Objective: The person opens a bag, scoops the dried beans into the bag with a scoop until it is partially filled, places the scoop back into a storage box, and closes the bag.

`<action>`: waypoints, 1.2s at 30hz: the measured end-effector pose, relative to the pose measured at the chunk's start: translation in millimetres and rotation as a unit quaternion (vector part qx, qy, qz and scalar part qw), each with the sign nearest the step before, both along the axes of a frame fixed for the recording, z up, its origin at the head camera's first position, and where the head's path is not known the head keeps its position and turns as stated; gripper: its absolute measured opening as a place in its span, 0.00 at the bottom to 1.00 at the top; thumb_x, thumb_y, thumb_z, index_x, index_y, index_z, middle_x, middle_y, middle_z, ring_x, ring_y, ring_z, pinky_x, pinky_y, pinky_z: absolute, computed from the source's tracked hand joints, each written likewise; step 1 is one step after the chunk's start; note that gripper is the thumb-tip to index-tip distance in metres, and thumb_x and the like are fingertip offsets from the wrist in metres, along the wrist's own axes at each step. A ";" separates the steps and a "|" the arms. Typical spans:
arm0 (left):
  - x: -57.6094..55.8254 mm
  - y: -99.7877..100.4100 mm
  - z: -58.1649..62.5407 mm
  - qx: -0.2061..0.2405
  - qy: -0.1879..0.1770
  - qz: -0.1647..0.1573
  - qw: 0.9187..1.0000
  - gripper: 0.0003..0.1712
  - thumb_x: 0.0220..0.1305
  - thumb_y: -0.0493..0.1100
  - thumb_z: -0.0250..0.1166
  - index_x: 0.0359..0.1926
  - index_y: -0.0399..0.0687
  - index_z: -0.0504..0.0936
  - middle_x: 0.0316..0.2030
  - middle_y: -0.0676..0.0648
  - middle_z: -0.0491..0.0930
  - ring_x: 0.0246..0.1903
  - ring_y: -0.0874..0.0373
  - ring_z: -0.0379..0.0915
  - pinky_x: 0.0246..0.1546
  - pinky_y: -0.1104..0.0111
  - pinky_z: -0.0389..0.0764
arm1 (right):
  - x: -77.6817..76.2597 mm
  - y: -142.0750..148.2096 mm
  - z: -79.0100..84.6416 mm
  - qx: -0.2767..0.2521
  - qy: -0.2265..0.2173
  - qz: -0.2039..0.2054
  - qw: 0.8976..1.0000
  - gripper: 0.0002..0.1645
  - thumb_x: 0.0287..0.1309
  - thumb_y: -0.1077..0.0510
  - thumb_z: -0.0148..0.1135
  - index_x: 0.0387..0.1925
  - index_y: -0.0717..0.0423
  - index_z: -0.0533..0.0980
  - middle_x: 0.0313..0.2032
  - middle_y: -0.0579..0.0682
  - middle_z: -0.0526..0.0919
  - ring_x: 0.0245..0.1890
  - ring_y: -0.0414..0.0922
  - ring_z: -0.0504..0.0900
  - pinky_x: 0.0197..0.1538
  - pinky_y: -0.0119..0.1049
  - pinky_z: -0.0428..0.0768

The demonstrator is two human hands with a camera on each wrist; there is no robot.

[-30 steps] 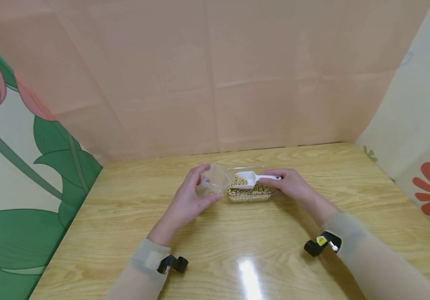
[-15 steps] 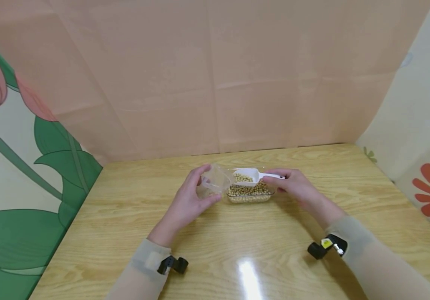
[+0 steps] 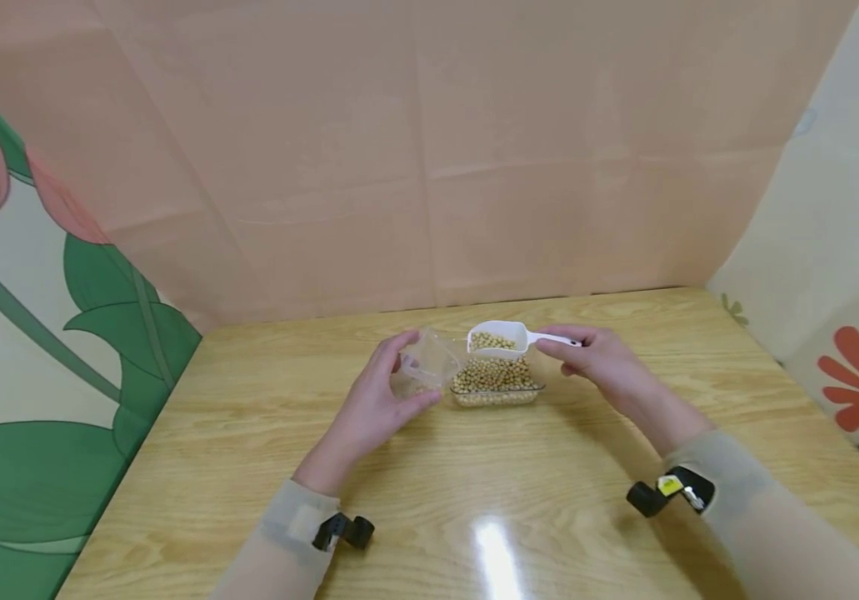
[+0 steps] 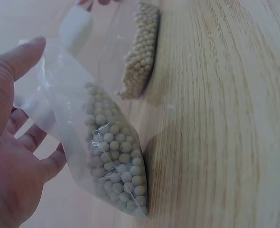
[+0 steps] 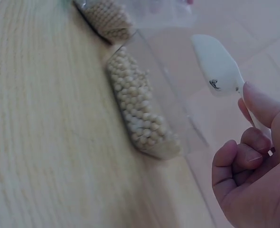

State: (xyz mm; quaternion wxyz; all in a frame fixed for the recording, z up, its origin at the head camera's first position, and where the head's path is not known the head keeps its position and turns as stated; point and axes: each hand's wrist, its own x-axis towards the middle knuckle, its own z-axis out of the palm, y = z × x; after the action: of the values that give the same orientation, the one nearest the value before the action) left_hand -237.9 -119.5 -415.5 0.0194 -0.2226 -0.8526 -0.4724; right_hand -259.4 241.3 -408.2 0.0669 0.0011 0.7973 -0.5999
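My left hand [image 3: 372,404] holds a clear plastic bag [image 3: 431,357] by its mouth, thumb on one side and fingers on the other. Pale round beans [image 4: 116,161] fill the bag's lower part in the left wrist view. A white scoop [image 3: 521,337] is gripped by its handle in my right hand [image 3: 605,362], with beans lying in its bowl. The scoop is raised over the far side of a clear rectangular container [image 3: 496,400], which holds more of the same beans [image 5: 130,95]. In the right wrist view only the scoop's underside [image 5: 216,61] shows.
Bag and container stand side by side on a wood-grain table [image 3: 429,500]. Behind the table hangs a pinkish cloth [image 3: 429,167]. Flower-patterned panels stand at the left [image 3: 24,333] and right [image 3: 834,250]. Each wrist wears a small black camera.
My right hand has lifted the scoop of beans up and slightly right, out of the container. The left hand and the bag have stayed in place.
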 end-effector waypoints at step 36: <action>-1.3 1.3 1.3 -0.002 0.005 0.000 1.000 0.53 0.66 0.47 0.83 0.84 0.59 0.63 0.75 0.50 0.70 0.65 0.47 0.71 0.65 0.47 0.80 | 9.4 -36.4 66.0 0.076 0.058 0.065 0.993 0.27 0.67 0.43 0.80 0.60 0.52 0.89 0.32 0.47 0.78 0.36 0.49 0.76 0.40 0.39 0.72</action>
State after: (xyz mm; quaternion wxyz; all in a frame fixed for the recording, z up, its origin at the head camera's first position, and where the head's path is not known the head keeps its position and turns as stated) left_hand -239.2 -118.3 -414.2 0.0231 -0.2247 -0.8536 -0.4695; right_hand -250.0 204.9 -342.1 0.0586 -0.0803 0.8416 -0.5308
